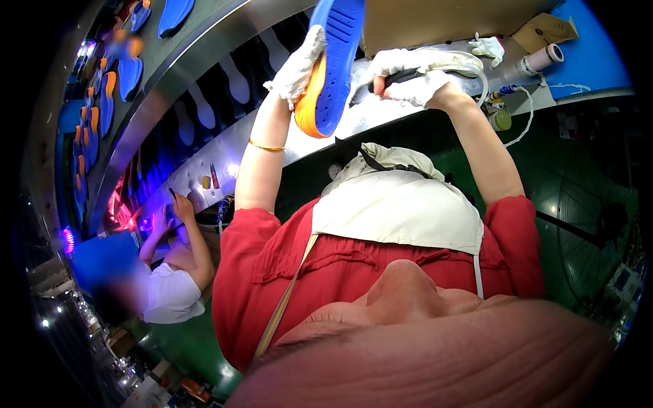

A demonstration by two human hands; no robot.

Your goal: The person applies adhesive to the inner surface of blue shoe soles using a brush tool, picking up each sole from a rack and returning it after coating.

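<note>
Upright in front of me is a blue shoe insole (339,75) with an orange heel edge and small holes. My left hand (299,66), in a white glove, is closed on its left side. My right hand (416,83), also gloved in white with a bare fingertip showing, is closed round a dark-handled tool (403,76). This hand is just right of the insole and apart from it. A pale hose or cord (462,62) loops by the right wrist; whether it joins the tool I cannot tell.
A metal worktop (299,139) runs below a curved belt (153,64) bearing blue-and-orange insoles. Behind it hang pale sole shapes (235,80). To the right are a spare glove (488,47), a roll (542,60) and an open carton (544,30). A co-worker (173,285) sits at left; a fan (585,231) stands right.
</note>
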